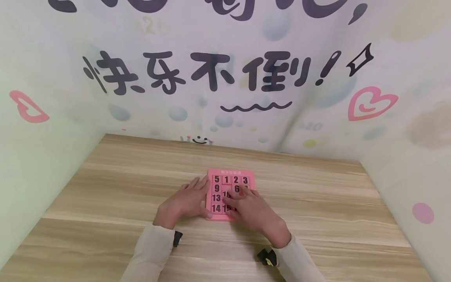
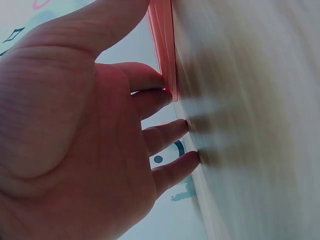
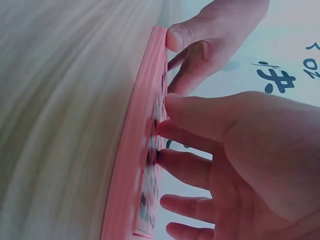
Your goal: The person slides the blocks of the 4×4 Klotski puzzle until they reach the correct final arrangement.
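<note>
A pink number sliding puzzle (image 1: 232,172) lies flat on the wooden table, its top row reading 5, 1, 2, 3. A gap without a tile shows right of the 9. My left hand (image 1: 184,199) rests along the puzzle's left side, thumb at the lower corner and fingers by the upper edge. In the left wrist view, some fingertips touch the pink frame (image 2: 164,45) and others meet the table. Over the lower right part, my right hand (image 1: 255,209) touches the tiles with extended fingers, hiding several of them. The right wrist view shows its thumb and fingertips against the tile face.
The wooden table (image 1: 105,188) reaches back to a white wall (image 1: 169,105) with printed dark characters, bubbles and pink hearts. Side walls stand at left and right. Black straps (image 1: 266,257) sit at both light sleeves.
</note>
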Demonstrator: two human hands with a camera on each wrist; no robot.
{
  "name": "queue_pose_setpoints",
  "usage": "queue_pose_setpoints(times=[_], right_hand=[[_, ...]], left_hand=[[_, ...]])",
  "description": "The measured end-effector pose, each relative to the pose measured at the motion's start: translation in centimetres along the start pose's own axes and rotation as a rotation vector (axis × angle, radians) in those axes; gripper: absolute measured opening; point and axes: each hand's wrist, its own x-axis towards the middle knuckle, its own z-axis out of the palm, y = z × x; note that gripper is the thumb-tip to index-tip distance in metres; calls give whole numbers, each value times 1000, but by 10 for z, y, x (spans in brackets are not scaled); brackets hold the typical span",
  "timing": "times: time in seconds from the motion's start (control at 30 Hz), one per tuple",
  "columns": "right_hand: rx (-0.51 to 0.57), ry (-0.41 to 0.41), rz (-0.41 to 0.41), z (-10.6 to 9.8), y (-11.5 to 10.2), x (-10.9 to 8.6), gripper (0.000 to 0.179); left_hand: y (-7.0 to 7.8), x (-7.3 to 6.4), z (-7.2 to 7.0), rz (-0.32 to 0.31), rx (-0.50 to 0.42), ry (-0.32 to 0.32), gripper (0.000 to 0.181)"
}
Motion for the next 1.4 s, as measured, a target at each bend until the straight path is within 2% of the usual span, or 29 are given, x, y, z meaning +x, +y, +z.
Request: queue_pose_setpoints(times=[0.27,0.5,0.6,0.7,0.83,0.93,1.4], right_hand=[[11,-24,-20,-5,0,-2,42],[34,-41,-55,-6,6,-6,41],[75,-47,-17,-8,10,-8,45],[91,-12,34,-9,15,-9,48],[66,37,85,-10,19,-10,49],[48,39,114,-11,19,-8,49],[52,5,140,-8,17,-5,46]], left_hand=[[-1,2,0,-1,17,-2,102],[-1,1,4,-8,-10,-6,102],[-2,1,6,-11,-11,-4,103],[-2,2,8,-12,-7,2,103],[-2,3,7,-16,-20,3,104],[-1,3,6,-19,-33,5,105],[-2,6,5,-28,-32,1,107]])
